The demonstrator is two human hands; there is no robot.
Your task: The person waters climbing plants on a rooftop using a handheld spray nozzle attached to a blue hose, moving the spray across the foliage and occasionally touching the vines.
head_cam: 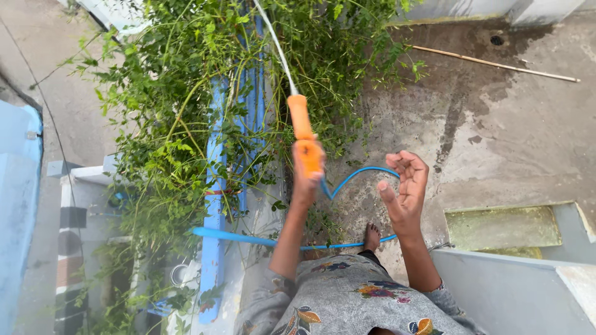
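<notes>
Left hand (305, 180) grips orange nozzle (302, 133) — aimed at plant (186, 124).
Right hand (405, 186) open, empty — blue hose (354, 177) just beside it.

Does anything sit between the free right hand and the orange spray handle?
Nothing visible does. The right hand hangs open beside the orange plastic spray handle, which the left hand grips; only the blue hose loops below the gap.
</notes>
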